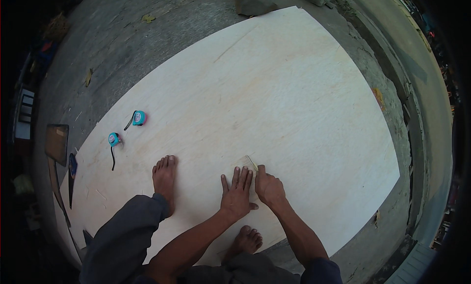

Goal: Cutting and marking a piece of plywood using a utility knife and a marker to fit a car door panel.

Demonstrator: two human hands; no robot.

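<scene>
A large pale plywood sheet [304,102] lies flat beneath me. My left hand [237,195] is pressed flat on it with the fingers spread. Under and just beyond those fingertips is a small, thin piece of wood [240,161], close in colour to the sheet and partly covered. My right hand [269,188] is closed around a thin, pale, pointed tool [252,162]. Its tip slants up and left, beside the piece's right edge. The rest of the tool is hidden in the fist, and I cannot make out its exact kind.
Two turquoise tape measures [140,118] with black straps lie on the sheet's left part. A handsaw [72,168] and a flat, long-handled tool [57,144] are at the left edge. My bare feet stand on the sheet. Stones [254,2] sit by its far edge; a gutter [392,73] runs along the right.
</scene>
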